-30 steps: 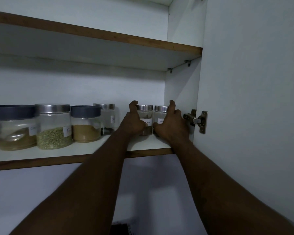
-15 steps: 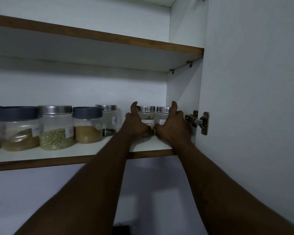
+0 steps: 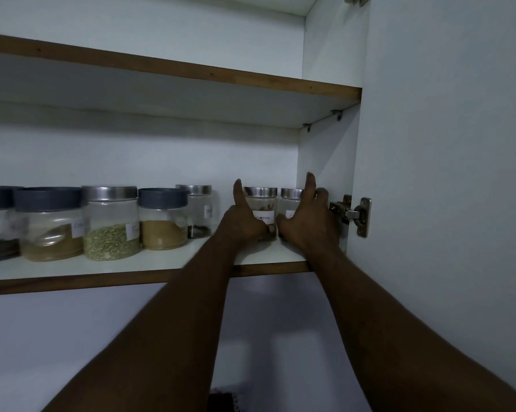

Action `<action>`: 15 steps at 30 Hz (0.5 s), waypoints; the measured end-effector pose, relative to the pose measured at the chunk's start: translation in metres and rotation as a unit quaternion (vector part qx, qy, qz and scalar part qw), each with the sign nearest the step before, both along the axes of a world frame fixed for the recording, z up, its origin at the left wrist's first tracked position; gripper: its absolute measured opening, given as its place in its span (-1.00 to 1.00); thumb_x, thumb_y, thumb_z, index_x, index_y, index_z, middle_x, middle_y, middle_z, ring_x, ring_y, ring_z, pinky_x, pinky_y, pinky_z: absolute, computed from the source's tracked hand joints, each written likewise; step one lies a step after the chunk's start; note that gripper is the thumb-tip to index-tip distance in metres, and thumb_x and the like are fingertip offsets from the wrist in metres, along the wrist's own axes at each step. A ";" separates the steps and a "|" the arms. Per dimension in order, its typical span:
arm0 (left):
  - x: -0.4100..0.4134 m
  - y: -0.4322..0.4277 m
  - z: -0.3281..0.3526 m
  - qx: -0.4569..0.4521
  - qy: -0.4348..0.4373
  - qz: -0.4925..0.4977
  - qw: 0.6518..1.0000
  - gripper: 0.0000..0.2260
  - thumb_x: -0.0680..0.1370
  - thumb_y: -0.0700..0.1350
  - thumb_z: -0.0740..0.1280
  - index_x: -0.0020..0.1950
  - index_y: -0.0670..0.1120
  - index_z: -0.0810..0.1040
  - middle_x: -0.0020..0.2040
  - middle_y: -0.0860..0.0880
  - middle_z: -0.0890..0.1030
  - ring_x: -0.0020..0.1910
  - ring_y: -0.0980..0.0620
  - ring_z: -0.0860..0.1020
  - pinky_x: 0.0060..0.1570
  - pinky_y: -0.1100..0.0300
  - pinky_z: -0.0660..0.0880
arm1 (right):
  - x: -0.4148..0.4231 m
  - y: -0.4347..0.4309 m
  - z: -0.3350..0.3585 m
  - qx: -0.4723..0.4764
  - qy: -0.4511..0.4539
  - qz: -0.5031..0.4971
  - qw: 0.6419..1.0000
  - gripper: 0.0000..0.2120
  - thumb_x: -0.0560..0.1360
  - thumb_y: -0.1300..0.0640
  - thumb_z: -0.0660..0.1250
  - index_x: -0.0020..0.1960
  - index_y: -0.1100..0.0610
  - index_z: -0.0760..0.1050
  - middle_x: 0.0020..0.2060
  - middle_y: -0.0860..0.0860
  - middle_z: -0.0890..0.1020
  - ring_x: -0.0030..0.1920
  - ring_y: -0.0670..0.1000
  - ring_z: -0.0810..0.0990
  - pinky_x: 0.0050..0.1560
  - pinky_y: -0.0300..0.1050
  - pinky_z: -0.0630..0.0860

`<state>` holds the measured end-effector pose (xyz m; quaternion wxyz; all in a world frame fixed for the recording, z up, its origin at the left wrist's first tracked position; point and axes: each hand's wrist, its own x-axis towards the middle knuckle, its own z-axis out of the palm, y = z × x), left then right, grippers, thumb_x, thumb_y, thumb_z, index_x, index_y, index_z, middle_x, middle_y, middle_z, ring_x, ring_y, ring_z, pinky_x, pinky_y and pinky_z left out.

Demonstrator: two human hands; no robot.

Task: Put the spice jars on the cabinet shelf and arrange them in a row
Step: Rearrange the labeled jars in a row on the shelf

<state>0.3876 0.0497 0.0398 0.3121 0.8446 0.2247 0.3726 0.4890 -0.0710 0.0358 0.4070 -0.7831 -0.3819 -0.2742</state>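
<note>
Steel-lidded spice jars sit in a row on the white cabinet shelf (image 3: 167,267), using the door hinge (image 3: 355,215) as my reference. Closest to the hinge is a small jar (image 3: 289,203), with the right hand (image 3: 310,221) wrapped around it, thumb pointing up. Next one away from the hinge is the cinnamon jar (image 3: 261,203), gripped by the left hand (image 3: 242,227), thumb up too. Further from the hinge: a small jar of dark bits (image 3: 199,211), a grey-lidded jar of brown powder (image 3: 163,218), then a jar of green seeds (image 3: 111,223).
</note>
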 end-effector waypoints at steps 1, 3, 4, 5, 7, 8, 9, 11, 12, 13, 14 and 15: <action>-0.002 -0.001 0.000 0.000 0.002 0.007 1.000 0.20 0.43 -0.06 0.58 0.60 -0.01 -0.41 0.16 -0.15 0.64 0.00 -0.07 0.64 -0.05 0.16 0.52 | -0.001 0.000 0.001 -0.001 -0.008 -0.002 1.000 0.10 0.42 -0.16 0.49 0.67 0.00 -0.19 0.53 0.17 0.20 0.27 0.20 0.52 0.07 0.04 0.60; -0.009 -0.003 0.001 0.001 0.003 0.019 1.000 0.23 0.38 0.02 0.62 0.61 -0.03 -0.35 0.29 -0.19 0.57 0.17 -0.13 0.60 0.14 0.08 0.54 | -0.003 -0.001 0.001 -0.007 -0.026 -0.005 1.000 0.11 0.42 -0.16 0.49 0.67 -0.01 -0.20 0.61 0.16 0.07 0.39 0.24 0.45 0.19 0.14 0.59; -0.014 -0.005 0.001 -0.002 0.005 0.026 1.000 0.22 0.35 0.05 0.63 0.62 -0.04 -0.28 0.35 -0.21 0.52 0.25 -0.17 0.56 0.24 0.00 0.52 | -0.004 -0.001 0.001 -0.008 -0.038 -0.008 0.999 0.10 0.42 -0.15 0.49 0.67 -0.01 -0.20 0.63 0.16 0.02 0.45 0.25 0.38 0.25 0.17 0.56; -0.019 -0.008 0.001 0.001 0.007 0.042 0.999 0.16 0.34 0.05 0.63 0.62 -0.05 -0.17 0.37 -0.23 0.48 0.28 -0.21 0.53 0.27 -0.07 0.50 | -0.005 -0.002 0.001 -0.007 -0.049 -0.009 0.999 0.09 0.42 -0.13 0.48 0.67 -0.01 -0.19 0.63 0.16 -0.01 0.51 0.26 0.31 0.30 0.20 0.52; -0.028 -0.010 -0.002 0.031 0.017 0.097 0.995 -0.04 0.36 0.00 0.60 0.55 -0.11 0.06 0.32 -0.25 0.49 0.24 -0.23 0.54 0.22 -0.11 0.54 | -0.006 -0.002 0.000 -0.004 -0.060 -0.007 0.998 0.07 0.44 -0.12 0.47 0.67 -0.02 -0.19 0.64 0.15 -0.05 0.59 0.25 0.15 0.40 0.24 0.44; -0.034 -0.010 -0.003 0.046 0.032 0.126 0.990 -0.13 0.38 -0.02 0.59 0.50 -0.14 0.13 0.29 -0.24 0.50 0.22 -0.22 0.55 0.18 -0.09 0.56 | -0.007 -0.002 0.000 -0.004 -0.059 -0.007 0.998 0.06 0.45 -0.12 0.47 0.67 -0.03 -0.18 0.65 0.14 -0.06 0.61 0.25 0.09 0.43 0.26 0.40; -0.041 -0.009 -0.004 0.058 0.055 0.154 0.985 -0.21 0.40 -0.04 0.56 0.47 -0.16 0.18 0.26 -0.22 0.52 0.20 -0.20 0.55 0.14 -0.04 0.57 | -0.007 -0.002 0.000 -0.005 -0.057 -0.007 0.998 0.05 0.46 -0.12 0.47 0.67 -0.03 -0.18 0.65 0.14 -0.07 0.62 0.24 0.06 0.45 0.26 0.37; -0.058 -0.002 -0.004 0.080 0.096 0.198 0.972 -0.37 0.46 -0.08 0.50 0.41 -0.20 0.30 0.23 -0.19 0.57 0.19 -0.17 0.56 0.06 0.06 0.53 | -0.009 -0.004 0.001 -0.007 -0.057 -0.013 0.998 0.02 0.47 -0.12 0.45 0.67 -0.01 -0.16 0.65 0.13 -0.06 0.62 0.23 0.03 0.45 0.26 0.37; -0.067 0.003 -0.004 0.092 0.105 0.211 0.968 -0.47 0.48 -0.10 0.47 0.36 -0.22 0.38 0.20 -0.18 0.59 0.18 -0.16 0.57 0.02 0.09 0.50 | -0.011 -0.006 0.001 -0.005 -0.061 -0.015 0.998 0.00 0.48 -0.12 0.44 0.67 0.00 -0.13 0.64 0.14 -0.04 0.62 0.23 0.04 0.45 0.24 0.37; -0.076 0.008 -0.004 0.105 0.109 0.221 0.964 -0.57 0.49 -0.11 0.44 0.30 -0.22 0.45 0.17 -0.18 0.61 0.15 -0.15 0.58 -0.03 0.12 0.47 | -0.014 -0.007 0.002 -0.001 -0.067 -0.018 0.998 -0.04 0.49 -0.11 0.43 0.67 0.03 -0.10 0.64 0.14 -0.01 0.61 0.23 0.05 0.42 0.23 0.38; -0.085 0.013 -0.004 0.114 0.110 0.232 0.960 -0.64 0.51 -0.09 0.43 0.24 -0.21 0.50 0.14 -0.18 0.63 0.10 -0.14 0.59 -0.08 0.14 0.45 | -0.017 -0.008 0.003 0.006 -0.075 -0.024 0.997 -0.08 0.50 -0.11 0.42 0.66 0.05 -0.04 0.63 0.15 0.04 0.59 0.23 0.10 0.38 0.21 0.42; -0.093 0.016 -0.004 0.114 0.108 0.243 0.957 -0.68 0.51 -0.06 0.43 0.18 -0.21 0.55 0.10 -0.17 0.65 0.05 -0.13 0.60 -0.11 0.15 0.43 | -0.021 -0.009 0.003 0.010 -0.089 -0.039 0.995 -0.13 0.50 -0.10 0.41 0.64 0.08 0.04 0.60 0.17 0.13 0.55 0.23 0.18 0.29 0.18 0.48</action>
